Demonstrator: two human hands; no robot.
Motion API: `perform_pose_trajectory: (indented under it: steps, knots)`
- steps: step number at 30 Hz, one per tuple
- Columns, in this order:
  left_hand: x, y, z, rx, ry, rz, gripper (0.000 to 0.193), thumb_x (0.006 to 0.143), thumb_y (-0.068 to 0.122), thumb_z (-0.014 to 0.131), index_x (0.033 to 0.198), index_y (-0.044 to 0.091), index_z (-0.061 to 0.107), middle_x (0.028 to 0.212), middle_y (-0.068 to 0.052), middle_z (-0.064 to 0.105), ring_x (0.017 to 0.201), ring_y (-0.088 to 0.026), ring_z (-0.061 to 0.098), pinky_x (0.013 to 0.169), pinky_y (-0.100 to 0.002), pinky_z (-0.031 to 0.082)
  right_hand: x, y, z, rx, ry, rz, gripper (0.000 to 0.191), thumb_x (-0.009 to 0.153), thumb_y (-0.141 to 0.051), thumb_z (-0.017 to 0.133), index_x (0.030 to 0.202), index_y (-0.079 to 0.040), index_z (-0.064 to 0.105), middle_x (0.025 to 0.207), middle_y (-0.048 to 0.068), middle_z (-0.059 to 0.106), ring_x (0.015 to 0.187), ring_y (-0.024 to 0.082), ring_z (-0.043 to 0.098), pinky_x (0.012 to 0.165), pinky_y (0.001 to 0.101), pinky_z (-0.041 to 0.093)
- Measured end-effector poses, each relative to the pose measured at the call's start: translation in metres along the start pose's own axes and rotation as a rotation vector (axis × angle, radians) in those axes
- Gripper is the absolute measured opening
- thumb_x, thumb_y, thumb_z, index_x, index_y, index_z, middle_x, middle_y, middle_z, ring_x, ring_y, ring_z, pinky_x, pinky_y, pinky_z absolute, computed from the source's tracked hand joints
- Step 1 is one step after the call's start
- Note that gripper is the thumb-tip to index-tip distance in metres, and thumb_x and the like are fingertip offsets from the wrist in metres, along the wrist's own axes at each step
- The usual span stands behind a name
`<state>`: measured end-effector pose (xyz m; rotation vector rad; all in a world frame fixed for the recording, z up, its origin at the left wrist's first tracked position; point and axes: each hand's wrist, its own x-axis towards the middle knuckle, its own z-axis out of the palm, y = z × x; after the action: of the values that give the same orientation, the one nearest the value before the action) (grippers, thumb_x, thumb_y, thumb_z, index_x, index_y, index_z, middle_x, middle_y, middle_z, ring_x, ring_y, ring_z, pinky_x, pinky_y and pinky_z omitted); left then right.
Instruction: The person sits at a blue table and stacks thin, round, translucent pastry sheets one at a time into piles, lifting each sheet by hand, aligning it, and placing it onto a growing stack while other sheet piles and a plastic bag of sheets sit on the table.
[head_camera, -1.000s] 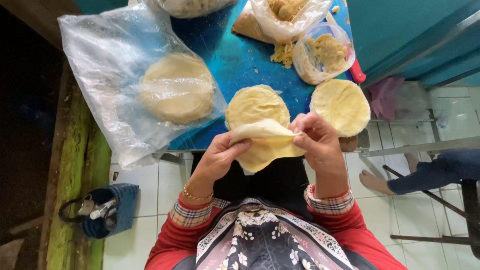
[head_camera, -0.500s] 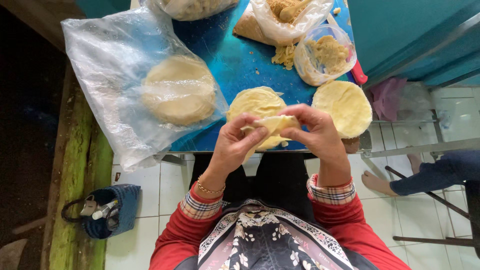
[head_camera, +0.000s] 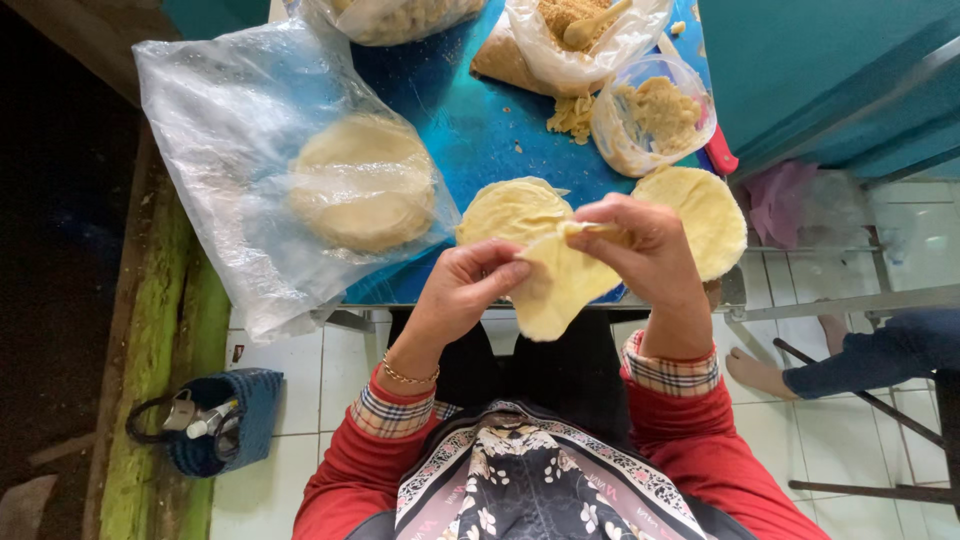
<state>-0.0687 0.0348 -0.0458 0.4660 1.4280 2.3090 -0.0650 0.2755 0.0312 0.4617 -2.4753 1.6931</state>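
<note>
In the head view, both hands hold a thin, pale yellow dough round (head_camera: 555, 285) just off the near edge of the blue worktop (head_camera: 470, 130). The sheet is soft and limp, folded over at its top and sagging to a rounded lower edge. The left hand (head_camera: 470, 290) pinches its left side with curled fingers; the right hand (head_camera: 645, 250) closes over the folded top edge, hiding what lies inside the fold. Two more flat rounds (head_camera: 510, 210) (head_camera: 705, 215) lie on the worktop just beyond. Far left, a clear plastic bag (head_camera: 230, 130) covers a stack of rounds (head_camera: 365, 185), blurred by the film. Bags of crumbly filling (head_camera: 655, 115) at the far edge are cut off by the frame.
</note>
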Motion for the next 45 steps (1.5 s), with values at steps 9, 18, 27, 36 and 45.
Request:
perform_pose_trajectory:
  steps: [9,18,27,36,45]
  knots:
    - [0.009,-0.002,0.013,0.451,0.398,0.237,0.024,0.096,0.012,0.071,0.119,0.005,0.072,0.095,-0.002,0.074,0.081,-0.006,0.069,0.069,-0.023,0.057,0.041,0.01,0.036,-0.573,0.115,-0.458,0.021,0.083,-0.014,0.088,0.099,-0.013,0.076,0.1,0.001,0.071,0.095,0.024,0.062,0.085,0.0381,0.048]
    - [0.019,-0.006,0.013,0.364,0.488,0.127,0.013,0.093,0.013,0.074,0.1,0.002,0.074,0.083,-0.001,0.075,0.068,-0.006,0.067,0.06,-0.023,0.055,0.021,0.022,0.065,-0.5,0.39,-0.302,0.025,0.086,-0.014,0.086,0.105,-0.011,0.07,0.106,0.006,0.064,0.09,0.02,0.06,0.077,0.0331,0.049]
    - [0.002,-0.013,0.027,0.438,0.401,0.173,0.013,0.093,0.013,0.077,0.099,0.003,0.071,0.085,0.0,0.074,0.075,-0.005,0.069,0.065,-0.022,0.057,-0.012,0.057,0.07,0.315,0.139,0.236,0.011,0.094,-0.011,0.076,0.102,-0.004,0.071,0.089,-0.002,0.07,0.079,0.003,0.062,0.069,0.0194,0.048]
    - [0.013,-0.012,0.015,0.244,0.4,0.132,0.012,0.096,0.013,0.072,0.098,0.002,0.07,0.087,-0.002,0.073,0.074,-0.008,0.072,0.064,-0.024,0.061,-0.02,0.059,0.07,0.248,0.117,0.191,0.013,0.095,-0.009,0.073,0.105,-0.001,0.073,0.095,-0.001,0.071,0.081,0.004,0.063,0.07,0.0202,0.051]
    - [0.014,-0.022,0.01,0.114,0.321,0.126,0.013,0.097,0.012,0.072,0.103,0.0,0.074,0.089,-0.002,0.075,0.08,-0.006,0.071,0.074,-0.022,0.059,-0.017,0.051,0.064,0.254,0.115,0.253,0.012,0.093,-0.008,0.076,0.102,-0.001,0.071,0.091,0.002,0.071,0.08,0.006,0.064,0.069,0.0219,0.052]
